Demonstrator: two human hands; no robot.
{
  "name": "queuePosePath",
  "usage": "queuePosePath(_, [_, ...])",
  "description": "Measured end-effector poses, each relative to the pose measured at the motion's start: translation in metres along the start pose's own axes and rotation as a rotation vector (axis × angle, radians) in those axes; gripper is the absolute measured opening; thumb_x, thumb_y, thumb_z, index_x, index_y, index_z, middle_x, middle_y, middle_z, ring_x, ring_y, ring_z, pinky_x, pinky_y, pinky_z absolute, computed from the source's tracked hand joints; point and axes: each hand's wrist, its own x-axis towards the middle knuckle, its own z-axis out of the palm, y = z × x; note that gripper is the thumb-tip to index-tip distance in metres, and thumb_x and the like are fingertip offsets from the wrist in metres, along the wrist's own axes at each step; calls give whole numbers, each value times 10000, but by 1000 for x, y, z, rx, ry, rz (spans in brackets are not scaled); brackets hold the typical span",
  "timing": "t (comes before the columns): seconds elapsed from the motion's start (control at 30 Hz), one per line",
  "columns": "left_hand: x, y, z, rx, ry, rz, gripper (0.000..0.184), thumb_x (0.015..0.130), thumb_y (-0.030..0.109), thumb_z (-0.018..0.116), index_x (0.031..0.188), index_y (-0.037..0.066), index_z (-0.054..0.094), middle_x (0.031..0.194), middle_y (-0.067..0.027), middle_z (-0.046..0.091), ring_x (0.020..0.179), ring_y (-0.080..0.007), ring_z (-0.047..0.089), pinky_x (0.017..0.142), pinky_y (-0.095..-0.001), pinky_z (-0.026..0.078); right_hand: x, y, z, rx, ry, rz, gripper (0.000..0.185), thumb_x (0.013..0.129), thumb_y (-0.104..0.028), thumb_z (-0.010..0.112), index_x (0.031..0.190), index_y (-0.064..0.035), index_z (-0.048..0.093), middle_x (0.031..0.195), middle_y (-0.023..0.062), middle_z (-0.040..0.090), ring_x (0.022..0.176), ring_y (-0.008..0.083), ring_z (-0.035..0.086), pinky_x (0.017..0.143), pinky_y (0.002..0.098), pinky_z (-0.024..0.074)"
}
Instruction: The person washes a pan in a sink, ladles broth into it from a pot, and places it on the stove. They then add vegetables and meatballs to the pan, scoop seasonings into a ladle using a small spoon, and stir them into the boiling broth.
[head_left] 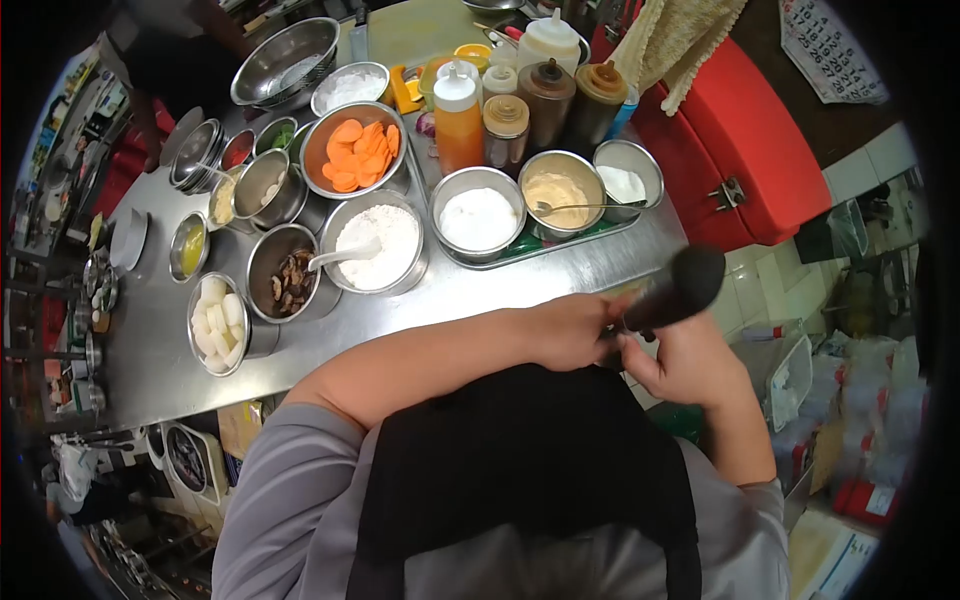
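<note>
Both my hands are close together in front of my chest, just past the steel table's right front edge. A dark, rounded object (675,290), blurred, rises between them. My left hand (575,330) has its fingers closed around the lower part of this object. At its right, my right hand (675,360) grips the same part, thumb pointing up-left. The fingertips are partly hidden. Nearest to the hands on the table are steel bowls of white powder (480,218), tan powder (562,195) with a spoon, and white powder (622,182) on a tray (540,248).
The steel table (400,325) holds bowls of sliced carrots (352,152), flour (380,240), dark pieces (293,280) and white pieces (217,325). Squeeze bottles (458,125) stand behind the tray. A red cooler (700,150) is at the right. A person (170,45) is at the upper left.
</note>
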Motion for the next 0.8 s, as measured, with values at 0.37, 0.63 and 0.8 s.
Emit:
queuePosePath(0.37, [-34, 37, -31, 104, 513, 58, 202, 902, 213, 635, 875, 26, 565, 813, -117, 576, 733, -286, 602, 666, -376, 476, 9, 127, 14, 698, 391, 540, 506, 857, -97, 706, 1289, 33, 477, 765, -2, 579, 581, 42, 530, 512, 190, 448])
queuePosePath(0.63, [-44, 106, -46, 291, 906, 125, 164, 925, 102, 568, 963, -57, 584, 954, -166, 633, 846, -187, 604, 751, -319, 492, 63, 145, 27, 1192, 122, 431, 363, 927, -116, 618, 1239, 31, 503, 909, 79, 642, 610, 85, 596, 544, 212, 492])
queuePosePath(0.8, [-57, 116, -31, 179, 1303, 104, 61, 962, 55, 521, 980, 4, 548, 960, -133, 625, 669, -70, 489, 597, -195, 424, 85, 145, 43, 1107, -12, 268, 237, 984, -136, 531, 1182, -10, 563, 917, 70, 651, 592, 77, 588, 536, 192, 462])
